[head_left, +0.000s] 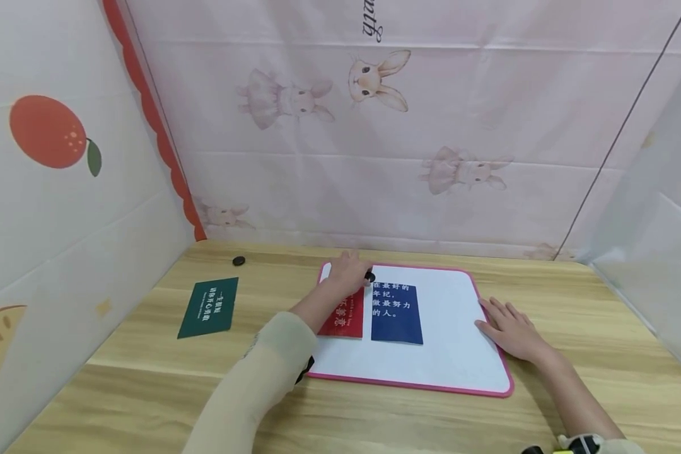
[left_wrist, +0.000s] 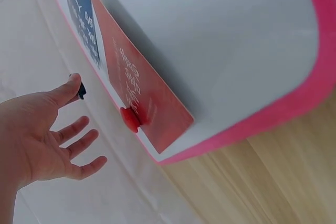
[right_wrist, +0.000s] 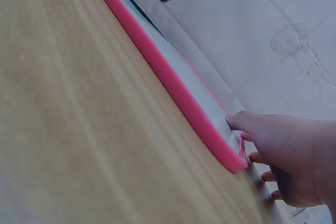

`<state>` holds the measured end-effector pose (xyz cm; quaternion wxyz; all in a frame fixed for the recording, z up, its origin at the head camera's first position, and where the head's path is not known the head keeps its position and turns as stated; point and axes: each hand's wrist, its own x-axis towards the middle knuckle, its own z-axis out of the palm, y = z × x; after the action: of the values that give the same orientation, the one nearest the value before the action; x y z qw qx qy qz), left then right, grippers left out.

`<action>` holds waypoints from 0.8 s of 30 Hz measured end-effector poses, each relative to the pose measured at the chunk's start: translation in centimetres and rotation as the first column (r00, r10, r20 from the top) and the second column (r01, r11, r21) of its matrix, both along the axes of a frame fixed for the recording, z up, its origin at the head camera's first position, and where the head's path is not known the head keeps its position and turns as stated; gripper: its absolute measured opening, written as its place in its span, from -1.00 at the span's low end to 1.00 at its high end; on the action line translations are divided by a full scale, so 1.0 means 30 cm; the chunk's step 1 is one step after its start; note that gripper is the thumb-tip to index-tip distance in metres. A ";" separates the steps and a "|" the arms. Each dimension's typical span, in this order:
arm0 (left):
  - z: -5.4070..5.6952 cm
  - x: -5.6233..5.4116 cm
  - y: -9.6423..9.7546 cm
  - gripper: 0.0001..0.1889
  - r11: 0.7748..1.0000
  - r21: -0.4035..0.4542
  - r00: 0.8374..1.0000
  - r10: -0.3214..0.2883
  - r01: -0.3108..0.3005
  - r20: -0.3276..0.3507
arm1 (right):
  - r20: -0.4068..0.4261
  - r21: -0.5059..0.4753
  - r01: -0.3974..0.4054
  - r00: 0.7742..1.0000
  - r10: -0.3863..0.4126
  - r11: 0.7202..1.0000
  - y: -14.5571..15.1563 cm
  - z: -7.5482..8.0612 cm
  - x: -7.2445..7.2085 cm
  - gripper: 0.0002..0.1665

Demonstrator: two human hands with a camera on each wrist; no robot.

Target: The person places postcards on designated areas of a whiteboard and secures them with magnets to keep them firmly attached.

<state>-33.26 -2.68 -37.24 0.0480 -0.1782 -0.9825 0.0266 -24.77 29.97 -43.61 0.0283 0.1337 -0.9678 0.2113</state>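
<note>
Over the top edge of a whiteboard (head_left: pixel 451 321) with a pink rim, my left hand (head_left: pixel 349 272) pinches a small round black magnet (head_left: pixel 370 276). The magnet sits at the thumb tip in the left wrist view, and the other fingers are loosely bent. Below this hand, a red card (left_wrist: pixel 139 87) lies on the board with a red magnet (left_wrist: pixel 129 120) at one end. Beside it is a blue card (head_left: pixel 397 315) with white writing. My right hand (head_left: pixel 511 328) rests at the board's right edge, thumb on the white surface and fingers spread outside the rim.
A dark green card (head_left: pixel 209 308) lies on the wooden table (head_left: pixel 147 384) left of the board. Another black magnet (head_left: pixel 238 260) is behind that card. A printed cloth wall (head_left: pixel 329 176) with rabbits rises behind the table, and more cloth stands at both sides.
</note>
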 end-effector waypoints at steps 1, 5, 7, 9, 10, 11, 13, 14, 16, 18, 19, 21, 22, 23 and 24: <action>0.000 0.001 0.004 -0.60 1.000 0.002 1.000 -0.002 0.002 -0.002 | -0.001 -0.001 0.001 1.000 -0.001 1.000 0.001 -0.001 -0.001 -0.19; -0.001 0.005 0.020 -0.59 1.000 -0.003 1.000 -0.009 0.009 -0.013 | -0.009 0.010 0.003 1.000 -0.003 1.000 0.005 -0.008 -0.008 -0.19; -0.003 0.006 0.029 -0.59 1.000 -0.021 1.000 -0.011 0.011 -0.012 | -0.011 0.015 0.004 1.000 -0.004 1.000 0.006 -0.010 -0.010 -0.19; -0.006 0.005 0.039 -0.58 0.999 -0.036 1.000 -0.010 0.009 -0.011 | -0.012 0.015 0.003 1.000 -0.003 1.000 0.007 -0.010 -0.011 -0.19; -0.007 0.004 0.044 -0.58 0.999 -0.040 1.000 -0.008 0.007 -0.009 | -0.012 0.014 0.003 1.000 -0.003 1.000 0.006 -0.010 -0.011 -0.19; -0.008 0.003 0.050 -0.57 0.999 -0.039 1.000 -0.004 0.004 -0.003 | -0.012 0.013 0.003 1.000 -0.002 1.000 0.005 -0.008 -0.010 -0.19; -0.009 0.001 0.061 -0.57 0.999 -0.040 1.000 0.003 -0.003 0.002 | -0.011 0.012 0.002 1.000 -0.002 1.000 0.004 -0.006 -0.008 -0.19; -0.010 0.000 0.067 -0.57 0.999 -0.034 1.000 0.006 -0.006 0.004 | -0.011 0.013 0.003 1.000 -0.003 1.000 0.003 -0.005 -0.007 -0.19; -0.011 -0.002 0.077 -0.57 1.000 -0.028 1.000 0.011 -0.011 0.009 | -0.012 0.013 0.004 1.000 -0.004 1.000 0.003 -0.005 -0.006 -0.19; -0.012 -0.005 0.085 -0.57 1.000 -0.027 1.000 0.012 -0.012 0.007 | -0.013 0.012 0.006 1.000 -0.005 1.000 0.004 -0.006 -0.006 -0.19; -0.012 -0.007 0.090 -0.57 0.999 -0.029 1.000 0.014 -0.013 0.009 | -0.014 0.012 0.006 1.000 -0.006 1.000 0.004 -0.007 -0.006 -0.19; -0.013 -0.008 0.097 -0.55 0.999 -0.039 1.000 0.012 -0.011 0.009 | -0.014 0.011 0.008 1.000 -0.007 1.000 0.005 -0.008 -0.005 -0.19; -0.013 -0.008 0.102 -0.55 0.999 -0.044 1.000 0.011 -0.010 0.010 | -0.014 0.009 0.008 1.000 -0.008 1.000 0.006 -0.009 -0.005 -0.19; -0.014 -0.009 0.106 -0.55 0.999 -0.052 1.000 0.008 -0.007 0.010 | -0.013 0.008 0.008 1.000 -0.008 1.000 0.006 -0.009 -0.004 -0.19; -0.015 -0.009 0.110 -0.55 0.998 -0.056 1.000 0.005 -0.005 0.010 | -0.013 0.007 0.009 1.000 -0.009 1.000 0.007 -0.009 -0.004 -0.19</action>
<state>-33.52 0.61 -37.69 0.0377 -0.1773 -0.9820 0.0532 -24.88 30.18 -43.89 0.0349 0.1310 -0.9689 0.2070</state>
